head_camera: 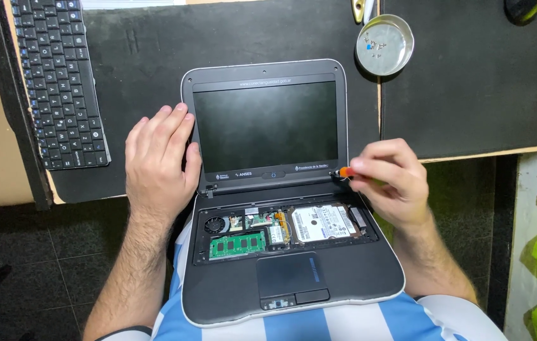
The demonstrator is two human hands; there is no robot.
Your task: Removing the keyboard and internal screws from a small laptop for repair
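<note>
- The small laptop point(281, 189) rests on my lap, lid up, its keyboard taken out so the inside of the base shows.
- My left hand point(158, 161) lies flat, fingers spread, against the left edge of the screen bezel point(187, 120); it grips nothing.
- My right hand point(388, 180) is pinched around a small screwdriver point(344, 172) with an orange handle, its tip at the lower right corner of the bezel, by the hinge.
- In the open base I see a green memory module point(237, 245), a fan point(216, 224) and a silver hard drive point(322, 223), with the touchpad point(290, 276) below them.
- The removed keyboard point(59, 79) lies on the desk point(142, 44) to the left.
- A round metal dish point(384, 45) holding small screws sits on the desk beyond the lid's right corner.
</note>
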